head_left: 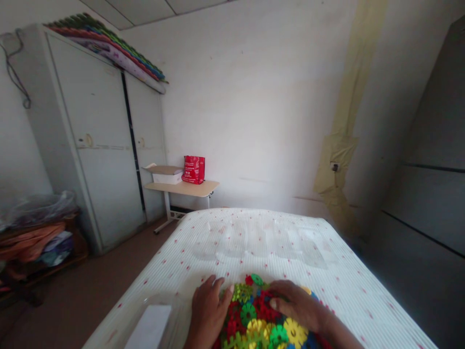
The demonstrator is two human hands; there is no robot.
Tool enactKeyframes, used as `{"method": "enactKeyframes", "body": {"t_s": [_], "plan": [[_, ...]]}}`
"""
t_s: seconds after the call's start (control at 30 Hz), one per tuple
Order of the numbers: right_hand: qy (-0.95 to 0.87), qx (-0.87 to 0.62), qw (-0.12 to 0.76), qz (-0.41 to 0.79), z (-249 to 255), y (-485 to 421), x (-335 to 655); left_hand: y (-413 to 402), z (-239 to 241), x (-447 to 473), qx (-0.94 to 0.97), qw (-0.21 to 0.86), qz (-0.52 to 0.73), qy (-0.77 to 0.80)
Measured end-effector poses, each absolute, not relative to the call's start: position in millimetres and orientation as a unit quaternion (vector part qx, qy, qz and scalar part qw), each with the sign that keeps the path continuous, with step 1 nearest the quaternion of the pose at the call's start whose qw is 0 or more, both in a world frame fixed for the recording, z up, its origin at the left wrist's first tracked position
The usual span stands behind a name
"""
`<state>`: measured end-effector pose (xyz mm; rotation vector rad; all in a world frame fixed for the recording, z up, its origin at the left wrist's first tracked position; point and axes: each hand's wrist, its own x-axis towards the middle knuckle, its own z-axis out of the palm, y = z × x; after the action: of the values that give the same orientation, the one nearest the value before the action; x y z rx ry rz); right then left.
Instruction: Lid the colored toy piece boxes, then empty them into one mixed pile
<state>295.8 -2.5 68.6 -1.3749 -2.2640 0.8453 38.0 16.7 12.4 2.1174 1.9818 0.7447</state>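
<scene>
A pile of plastic snowflake building discs (257, 325) in red, green, yellow and blue lies right in front of me. Along its left edge is my left hand (209, 310), fingers apart and thumb touching the discs, holding nothing. My right hand (300, 305) rests over the upper right of the pile, its fingers stretched across red discs and its thumb held apart. Whether any disc sits beneath those fingers is hidden. Beyond the pile, several clear plastic trays (316, 247) stand side by side on the white dotted cloth (203, 266).
At the near left, a clear container (178, 310) has a white card or box (149, 327) in it. A small table (203, 189) by the wall carries a red bag (194, 169) and a white box (165, 177). Grey cabinets (98, 145) stand at left.
</scene>
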Motion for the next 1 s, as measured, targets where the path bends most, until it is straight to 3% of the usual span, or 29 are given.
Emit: {"method": "enactKeyframes", "body": {"t_s": [0.17,0.4,0.63,0.8,1.0], "plan": [[-0.738,-0.536,0.256,0.32,58.3,-8.6,319.5,13.1,8.4,39.7,0.694,0.155,0.328,0.622],[-0.657,-0.625,0.354,0.228,31.8,-11.8,367.7,0.6,12.3,51.2,0.706,0.255,0.37,0.547],[-0.657,-0.606,0.36,0.267,29.0,-26.8,369.3,-4.1,21.9,49.8,0.7,0.343,0.393,0.488],[-0.644,-0.576,0.377,0.334,36.4,-32.8,360.1,-3.7,21.0,48.6,0.73,0.331,0.395,0.449],[-0.548,-0.613,0.476,0.313,22.1,-27.4,375.5,-3.1,21.0,45.7,0.737,0.304,0.409,0.445]]}}
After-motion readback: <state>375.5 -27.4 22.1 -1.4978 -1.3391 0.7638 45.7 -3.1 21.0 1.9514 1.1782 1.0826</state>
